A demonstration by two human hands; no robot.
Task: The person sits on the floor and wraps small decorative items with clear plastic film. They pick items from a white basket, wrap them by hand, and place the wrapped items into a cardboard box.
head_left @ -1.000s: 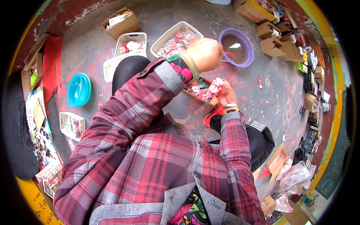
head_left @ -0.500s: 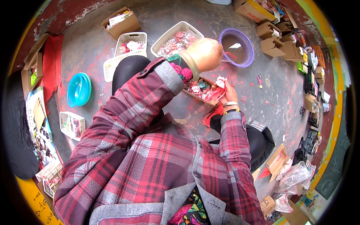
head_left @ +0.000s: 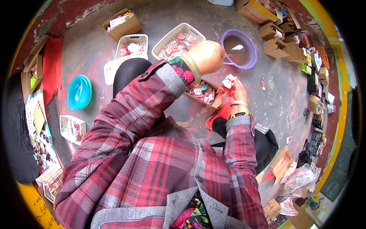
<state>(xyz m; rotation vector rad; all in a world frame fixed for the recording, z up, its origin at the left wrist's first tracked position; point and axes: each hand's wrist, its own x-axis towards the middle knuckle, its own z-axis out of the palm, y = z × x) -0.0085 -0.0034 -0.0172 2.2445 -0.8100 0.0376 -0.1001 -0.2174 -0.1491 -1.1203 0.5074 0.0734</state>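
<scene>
My left hand (head_left: 207,57) is closed in a fist, with its fingers mostly hidden from view. A thin red strip (head_left: 233,57) sticks out of it towards the purple tub. Lower and to the right, my right hand (head_left: 239,92) is closed around a small white-and-red bow-like piece (head_left: 228,81), its white part up by the fingertips. Between my hands and my body stands a small cardboard box (head_left: 217,104) filled with red, white and green pieces. My right hand is just beside the box's right end, apart from it.
A purple tub (head_left: 254,53) stands beyond my hands. White baskets of small pieces (head_left: 155,49) (head_left: 146,40) and a cardboard box (head_left: 131,27) lie at the far left. Teal basins (head_left: 88,93) sit left. Boxes and crates (head_left: 276,47) line the right wall.
My right hand has moved right, away from over the small box, with the white-and-red piece turned in its fingers. The left fist stays almost in place, still with the red strip.
</scene>
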